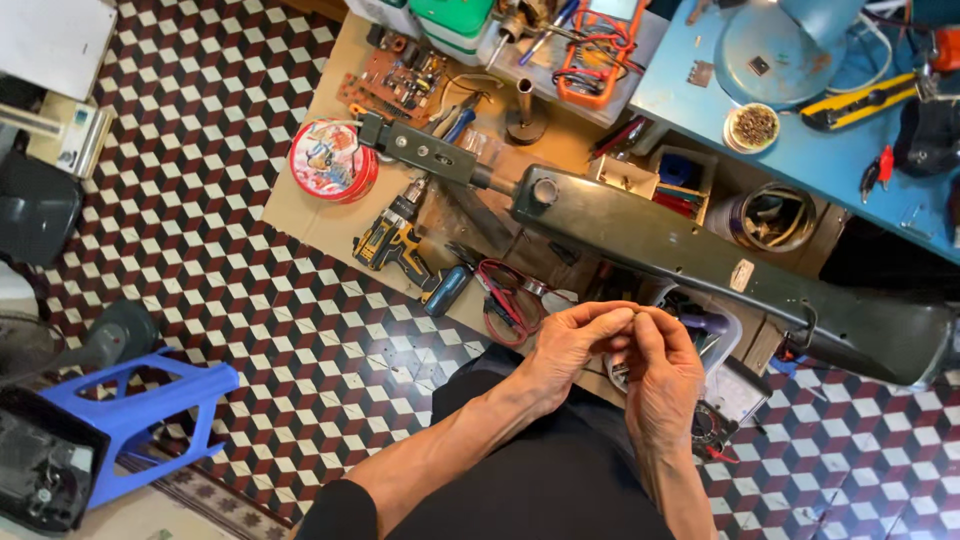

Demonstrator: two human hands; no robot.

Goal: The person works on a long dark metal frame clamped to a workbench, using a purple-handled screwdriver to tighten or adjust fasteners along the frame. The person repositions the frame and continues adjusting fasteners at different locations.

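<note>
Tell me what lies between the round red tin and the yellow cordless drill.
Head view: only bare brown board lies between the red tin and the yellow drill; the dark bracket passes to the side.

Item pinched between left hand (572, 345) and right hand (662, 375) — too small to tell.

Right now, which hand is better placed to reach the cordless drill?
Left, probably. The left hand is nearer the yellow-black cordless drill, which lies up and to its left. The right hand would have to cross over it. Both pinch something tiny, unclear.
</note>
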